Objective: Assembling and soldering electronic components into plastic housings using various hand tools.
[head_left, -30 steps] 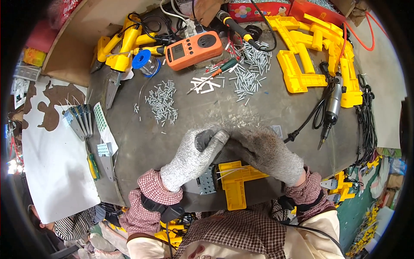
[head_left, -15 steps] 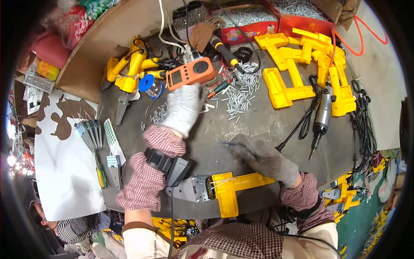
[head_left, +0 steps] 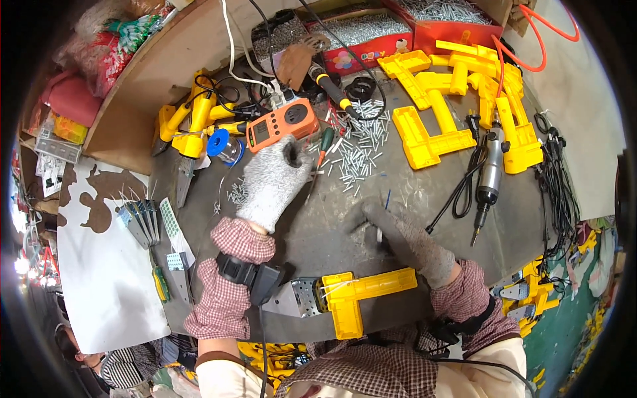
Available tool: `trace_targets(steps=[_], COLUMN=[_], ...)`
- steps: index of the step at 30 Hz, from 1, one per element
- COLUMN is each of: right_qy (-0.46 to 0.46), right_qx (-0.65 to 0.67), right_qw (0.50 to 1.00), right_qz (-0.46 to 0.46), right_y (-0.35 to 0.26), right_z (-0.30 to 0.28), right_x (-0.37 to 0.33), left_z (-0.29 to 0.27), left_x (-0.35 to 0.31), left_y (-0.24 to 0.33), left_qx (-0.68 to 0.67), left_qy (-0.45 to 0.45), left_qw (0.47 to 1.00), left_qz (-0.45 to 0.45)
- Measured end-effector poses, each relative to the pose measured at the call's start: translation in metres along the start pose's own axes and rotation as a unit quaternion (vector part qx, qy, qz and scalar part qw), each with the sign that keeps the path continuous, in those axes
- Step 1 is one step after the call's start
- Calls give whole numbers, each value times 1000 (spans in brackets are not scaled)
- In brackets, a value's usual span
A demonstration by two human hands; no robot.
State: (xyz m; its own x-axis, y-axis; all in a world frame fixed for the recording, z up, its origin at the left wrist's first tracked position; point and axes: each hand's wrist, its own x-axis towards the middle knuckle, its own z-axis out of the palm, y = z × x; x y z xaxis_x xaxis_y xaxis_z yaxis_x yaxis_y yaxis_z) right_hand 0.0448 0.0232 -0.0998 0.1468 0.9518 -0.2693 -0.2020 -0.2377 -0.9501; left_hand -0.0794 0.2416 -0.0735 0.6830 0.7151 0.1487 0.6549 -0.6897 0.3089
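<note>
On the grey worktop [head_left: 332, 232], the green-handled screwdriver [head_left: 326, 139] lies right of the orange plug-in power meter [head_left: 280, 126], shaft pointing toward the wearer, nearer the curled left hand [head_left: 275, 179], its hold unclear, than the right hand [head_left: 410, 235], pinching a thin blue rod [head_left: 388, 197].

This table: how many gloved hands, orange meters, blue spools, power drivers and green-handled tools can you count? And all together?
Gloved hands: 2
Orange meter: 1
Blue spool: 1
Power driver: 1
Green-handled tools: 2
Total: 7
</note>
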Motion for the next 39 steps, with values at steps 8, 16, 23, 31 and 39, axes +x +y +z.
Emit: trace_targets(steps=[8, 16, 23, 31, 39], right_qy=[98, 18, 136, -19, -53], right_qx=[122, 122, -264, -412, -489], right_qw=[987, 992, 932, 903, 861], right_qz=[21, -4, -210, -121, -130], right_y=[-7, -12, -4, -15, 12], right_z=[3, 23, 33, 36, 33], right_x=[13, -4, -6, -39, -45], left_z=[-33, -36, -15, -22, 13], left_x=[-125, -128, -121, -185, -213], left_y=[27, 23, 25, 13, 20], left_qx=[-450, -320, -546, -476, -121], left_qy=[-203, -203, -189, 27, 78], left_qw=[866, 924, 800, 878, 966], left_qz=[-86, 44, -159, 30, 215])
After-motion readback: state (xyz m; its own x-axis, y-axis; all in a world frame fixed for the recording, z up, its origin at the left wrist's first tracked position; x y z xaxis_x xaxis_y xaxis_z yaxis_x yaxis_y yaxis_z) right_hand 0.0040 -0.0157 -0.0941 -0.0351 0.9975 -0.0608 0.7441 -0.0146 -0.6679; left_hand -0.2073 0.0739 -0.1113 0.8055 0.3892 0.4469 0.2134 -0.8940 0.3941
